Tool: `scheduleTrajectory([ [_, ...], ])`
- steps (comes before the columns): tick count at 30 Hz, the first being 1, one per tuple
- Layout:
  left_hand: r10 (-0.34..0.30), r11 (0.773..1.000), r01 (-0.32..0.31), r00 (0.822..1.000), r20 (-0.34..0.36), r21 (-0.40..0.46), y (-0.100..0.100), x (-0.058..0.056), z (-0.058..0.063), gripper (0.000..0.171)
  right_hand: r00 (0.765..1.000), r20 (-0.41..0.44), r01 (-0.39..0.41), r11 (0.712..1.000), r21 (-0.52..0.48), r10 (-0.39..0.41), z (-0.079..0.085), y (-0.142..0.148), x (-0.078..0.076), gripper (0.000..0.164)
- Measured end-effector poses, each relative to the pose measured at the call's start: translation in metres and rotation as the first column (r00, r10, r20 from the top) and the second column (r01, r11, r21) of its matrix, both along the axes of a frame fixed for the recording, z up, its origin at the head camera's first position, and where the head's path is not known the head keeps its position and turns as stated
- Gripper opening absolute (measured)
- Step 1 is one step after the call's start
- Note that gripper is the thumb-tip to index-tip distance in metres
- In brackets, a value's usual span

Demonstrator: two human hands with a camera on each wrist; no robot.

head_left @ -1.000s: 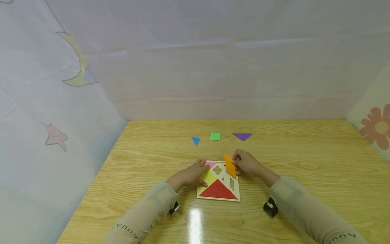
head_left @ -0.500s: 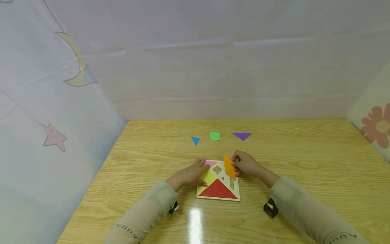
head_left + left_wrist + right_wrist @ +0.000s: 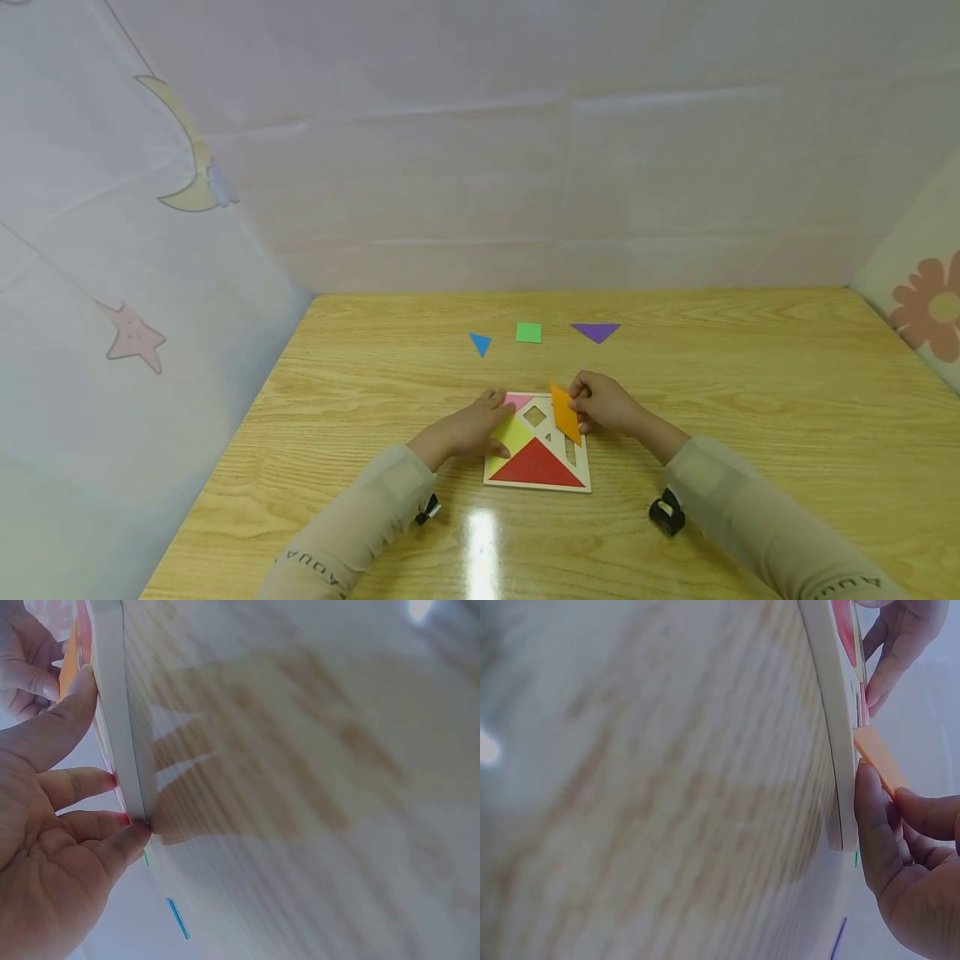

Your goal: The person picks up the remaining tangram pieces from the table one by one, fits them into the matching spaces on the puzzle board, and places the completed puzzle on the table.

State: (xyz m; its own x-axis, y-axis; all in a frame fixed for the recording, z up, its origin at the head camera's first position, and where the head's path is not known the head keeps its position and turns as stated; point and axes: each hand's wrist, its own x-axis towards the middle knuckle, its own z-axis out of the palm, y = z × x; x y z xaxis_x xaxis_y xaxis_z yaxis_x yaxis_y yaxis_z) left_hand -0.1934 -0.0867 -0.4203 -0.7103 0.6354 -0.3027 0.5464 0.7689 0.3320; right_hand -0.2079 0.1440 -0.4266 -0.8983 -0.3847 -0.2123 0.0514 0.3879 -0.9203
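A square wooden tangram board [image 3: 588, 467] lies on the table, holding a red triangle [image 3: 537, 465], a yellow triangle [image 3: 513, 437] and a pink triangle [image 3: 521, 402]. Bare recesses show along its right side and upper middle. My left hand [image 3: 472, 427] rests on the board's left part with fingers spread, fingertips touching its edge and face in the left wrist view. Between thumb and fingers, my right hand [image 3: 602, 403] pinches an orange parallelogram piece [image 3: 566, 413]. That piece stands tilted over the board's right side, its lower edge at the board in the right wrist view.
Beyond the board lie a blue triangle [image 3: 482, 344], a green square [image 3: 528, 332] and a purple triangle [image 3: 597, 332]. The wooden table [image 3: 360, 358] meets a pale cloth backdrop [image 3: 465, 192] at its back and sides. Black wrist devices show under both forearms.
The orange parallelogram piece has come down slightly toward the near right of the board, still pinched in my right hand. My left hand stays on the board.
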Motion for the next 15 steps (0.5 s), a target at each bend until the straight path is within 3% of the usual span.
scheduleTrajectory([
  [15, 0.013, 1.000, -0.013, 1.000, 0.013, 0.001, 0.0000, 0.0018, 0.0021, 0.070, 0.999, 0.009, 0.039, 0.997, 0.065, -0.039, -0.0010, -0.0033, 0.0018, 0.006],
])
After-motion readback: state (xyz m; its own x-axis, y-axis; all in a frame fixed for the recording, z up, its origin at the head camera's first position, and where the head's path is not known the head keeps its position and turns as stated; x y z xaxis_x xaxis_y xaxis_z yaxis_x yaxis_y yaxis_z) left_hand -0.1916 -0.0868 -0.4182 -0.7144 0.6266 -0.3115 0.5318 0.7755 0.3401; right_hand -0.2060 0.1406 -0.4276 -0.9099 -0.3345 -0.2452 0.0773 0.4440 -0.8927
